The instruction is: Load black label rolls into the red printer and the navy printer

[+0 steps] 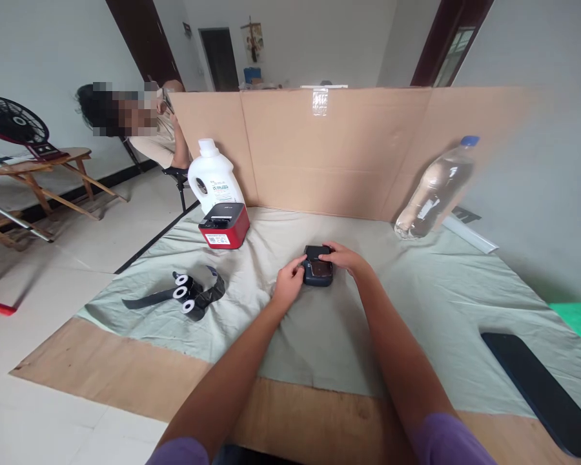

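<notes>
Black device [318, 279] lies between left hand [289, 284] and right hand [346, 258] — their grip holding it.

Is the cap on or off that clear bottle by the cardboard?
On: the blue cap sits on the clear bottle's neck.

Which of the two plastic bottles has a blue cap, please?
The clear plastic bottle on the right; the white, handled plastic bottle behind the red-and-black box has a white cap.

Home, seemingly: fan [19, 121], wall hanging [254, 42], tiled floor [62, 403].
</notes>
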Action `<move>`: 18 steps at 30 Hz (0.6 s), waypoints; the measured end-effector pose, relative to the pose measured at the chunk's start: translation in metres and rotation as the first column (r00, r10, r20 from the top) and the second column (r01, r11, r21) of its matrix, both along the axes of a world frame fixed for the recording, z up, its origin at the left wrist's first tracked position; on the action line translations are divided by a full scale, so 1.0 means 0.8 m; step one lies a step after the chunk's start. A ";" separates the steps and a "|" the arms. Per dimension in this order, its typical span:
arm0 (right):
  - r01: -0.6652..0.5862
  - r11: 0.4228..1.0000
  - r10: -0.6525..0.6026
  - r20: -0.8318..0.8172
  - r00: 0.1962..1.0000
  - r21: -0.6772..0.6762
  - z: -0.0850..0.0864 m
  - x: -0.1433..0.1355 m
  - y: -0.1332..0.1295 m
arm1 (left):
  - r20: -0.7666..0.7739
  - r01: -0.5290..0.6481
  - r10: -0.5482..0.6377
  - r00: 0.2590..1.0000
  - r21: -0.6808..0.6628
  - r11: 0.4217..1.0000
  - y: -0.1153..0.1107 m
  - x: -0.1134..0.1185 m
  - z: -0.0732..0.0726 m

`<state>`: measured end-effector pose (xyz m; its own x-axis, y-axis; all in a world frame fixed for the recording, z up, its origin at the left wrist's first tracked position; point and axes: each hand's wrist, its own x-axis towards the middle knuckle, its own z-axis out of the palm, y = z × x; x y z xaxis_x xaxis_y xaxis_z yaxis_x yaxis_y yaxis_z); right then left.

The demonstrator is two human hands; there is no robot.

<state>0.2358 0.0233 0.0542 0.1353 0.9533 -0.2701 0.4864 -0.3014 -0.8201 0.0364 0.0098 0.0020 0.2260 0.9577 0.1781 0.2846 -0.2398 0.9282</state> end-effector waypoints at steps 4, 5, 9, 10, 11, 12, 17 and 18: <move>0.030 0.999 -0.031 0.024 0.999 0.020 -0.004 -0.006 0.002 | -0.180 -0.021 0.031 0.983 0.053 0.998 0.000 -0.001 0.004; 0.041 0.999 -0.042 0.025 0.999 0.019 -0.005 -0.007 0.001 | -0.197 -0.023 0.036 0.980 0.067 0.997 -0.001 -0.001 0.004; 0.054 0.998 -0.054 -0.006 0.999 0.034 -0.009 -0.004 -0.005 | -0.183 0.001 0.016 0.983 0.093 0.996 0.000 -0.004 0.001; 0.054 0.998 -0.053 -0.023 0.998 0.036 -0.009 -0.002 -0.006 | -0.173 0.009 0.007 0.985 0.094 0.996 0.000 -0.005 0.000; 0.053 0.998 -0.052 -0.042 0.998 0.032 -0.010 0.000 -0.008 | -0.160 0.016 -0.001 0.987 0.096 0.995 0.001 -0.006 -0.001; 0.051 0.998 -0.050 -0.060 0.997 0.025 -0.010 0.001 -0.009 | -0.148 0.024 -0.009 0.989 0.098 0.995 0.002 -0.006 -0.003; 0.057 0.998 -0.055 -0.102 0.993 0.011 -0.013 0.005 -0.010 | -0.153 0.064 -0.047 0.987 0.105 0.992 0.002 -0.005 -0.001; 0.057 0.998 -0.055 -0.109 0.993 0.015 -0.012 0.005 -0.009 | -0.178 0.056 -0.037 0.983 0.102 0.993 0.001 -0.004 0.002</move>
<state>0.2394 0.0157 0.0443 0.1594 0.9500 -0.2685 0.3773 -0.3100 -0.8727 0.0328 0.0105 0.0033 0.3068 0.9232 0.2315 0.4267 -0.3508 0.8336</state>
